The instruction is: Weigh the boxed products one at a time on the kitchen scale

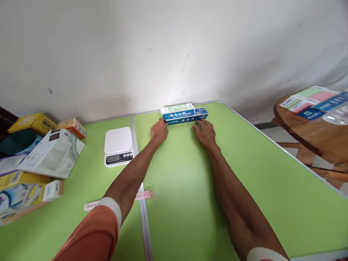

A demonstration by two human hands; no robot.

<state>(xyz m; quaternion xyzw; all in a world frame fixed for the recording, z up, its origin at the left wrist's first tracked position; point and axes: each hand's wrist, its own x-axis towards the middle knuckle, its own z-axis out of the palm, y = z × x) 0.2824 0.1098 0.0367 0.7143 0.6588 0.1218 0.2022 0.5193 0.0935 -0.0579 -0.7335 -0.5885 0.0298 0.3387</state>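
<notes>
A long blue toothpaste box [185,115] lies at the far edge of the green table, in front of a white and green box [178,108] that it partly covers. My left hand [159,129] is closed, its fingers curled against the left end of the blue box. At the right end, my right hand [205,132] touches the front of the box with its fingertips, thumb held apart and fingers partly spread. A pink watch strap [144,195] lies under my left forearm, which hides its middle.
On the left stand a white kitchen scale [119,141] and a pile of cartons [56,152]. A metal seam [145,224] divides the green table [258,188]. Beyond the right edge, a wooden table [304,127] bears colourful boxes [318,99] and clear plastic [338,116]. A wall stands behind.
</notes>
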